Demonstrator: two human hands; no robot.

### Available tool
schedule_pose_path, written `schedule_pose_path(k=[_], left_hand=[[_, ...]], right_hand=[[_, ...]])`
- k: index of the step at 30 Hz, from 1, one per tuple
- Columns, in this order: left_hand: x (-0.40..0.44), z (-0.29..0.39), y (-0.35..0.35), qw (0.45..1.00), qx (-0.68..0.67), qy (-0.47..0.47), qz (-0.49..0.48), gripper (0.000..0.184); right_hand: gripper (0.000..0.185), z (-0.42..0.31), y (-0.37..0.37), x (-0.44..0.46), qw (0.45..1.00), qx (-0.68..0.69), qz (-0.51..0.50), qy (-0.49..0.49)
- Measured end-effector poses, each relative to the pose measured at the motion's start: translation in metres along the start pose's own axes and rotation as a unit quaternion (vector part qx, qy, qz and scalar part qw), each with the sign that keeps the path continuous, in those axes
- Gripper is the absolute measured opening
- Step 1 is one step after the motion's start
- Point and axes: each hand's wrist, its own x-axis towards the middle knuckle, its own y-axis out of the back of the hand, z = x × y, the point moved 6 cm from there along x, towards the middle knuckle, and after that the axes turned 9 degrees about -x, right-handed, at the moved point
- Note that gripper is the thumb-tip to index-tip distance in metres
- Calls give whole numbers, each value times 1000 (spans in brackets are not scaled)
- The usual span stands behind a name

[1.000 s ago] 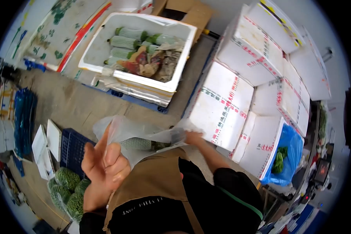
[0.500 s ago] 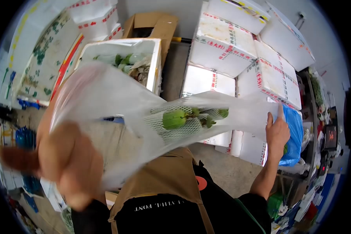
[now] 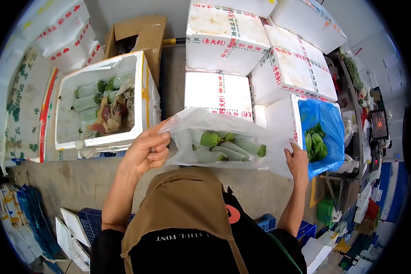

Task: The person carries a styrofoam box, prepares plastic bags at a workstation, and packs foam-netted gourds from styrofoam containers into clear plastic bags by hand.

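Observation:
A clear plastic bag (image 3: 182,153) stretches between my two hands in front of my apron. Inside it lie several green vegetables (image 3: 233,150) in white foam nets. My left hand (image 3: 148,148) is closed on the bag's left end. At the other end, my right hand (image 3: 296,157) pinches the plastic between thumb and fingers. Left of my left hand, an open white foam box (image 3: 144,96) holds several more netted green vegetables (image 3: 87,102) and crumpled brown and reddish wrapping.
White foam boxes (image 3: 226,45) with red print are stacked ahead. A blue-lined box (image 3: 333,137) with leafy greens stands at the right, beside a metal shelf. A brown cardboard box (image 3: 144,39) is behind; a blue crate (image 3: 91,221) sits lower left.
The bag has come down from its raised, blurred position and now hangs flatter between my hands. My left hand has moved away from the camera. The view has turned, bringing the blue-lined box nearer.

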Motion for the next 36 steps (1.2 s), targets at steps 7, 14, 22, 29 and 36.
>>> schedule_pose_path(k=[7, 14, 22, 29, 36], left_hand=[[25, -11, -28, 998, 21, 43, 34, 39], [62, 22, -46, 1000, -20, 4, 13, 32], [98, 78, -142, 985, 34, 24, -169, 34], [145, 89, -89, 955, 240, 78, -157, 50], [164, 97, -40, 926, 376, 18, -36, 58]], right_hand=[[55, -55, 37, -21, 936, 20, 314, 159], [26, 44, -113, -9, 981, 98, -91, -139], [12, 80, -14, 3, 590, 716, 80, -364], [27, 24, -42, -49, 576, 750, -13, -326], [35, -35, -67, -85, 530, 804, -55, -265]])
